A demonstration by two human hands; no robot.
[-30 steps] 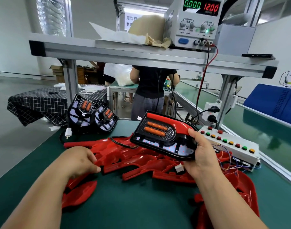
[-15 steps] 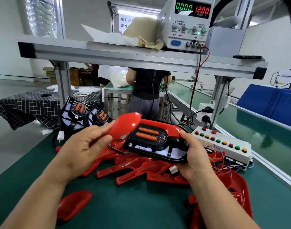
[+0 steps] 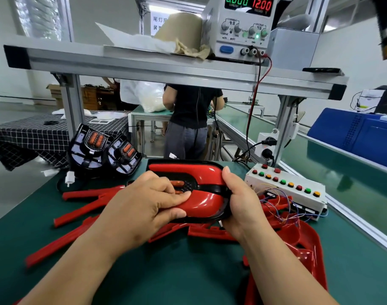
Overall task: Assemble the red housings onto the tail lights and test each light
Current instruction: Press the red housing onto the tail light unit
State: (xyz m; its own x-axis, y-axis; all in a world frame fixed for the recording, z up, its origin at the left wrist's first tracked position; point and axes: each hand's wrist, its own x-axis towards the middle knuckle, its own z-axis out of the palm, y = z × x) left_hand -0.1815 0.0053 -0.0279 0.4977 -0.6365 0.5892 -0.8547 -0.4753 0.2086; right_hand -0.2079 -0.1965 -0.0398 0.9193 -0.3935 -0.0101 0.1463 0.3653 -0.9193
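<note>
The loose red housing point(image 3: 202, 203), lifted a moment ago, now lies on the lower half of the tail light point(image 3: 208, 187), left hand point(image 3: 144, 208) curled around it, right hand point(image 3: 241, 203) clamping the light's right end above the green mat point(image 3: 188, 271); snapping home likely remains.

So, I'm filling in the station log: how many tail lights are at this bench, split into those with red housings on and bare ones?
Fitted tail light, red housings on it, gripped by left hand and right hand: 1
Bare tail lights, leaning at back left: 2
Total: 3
</note>
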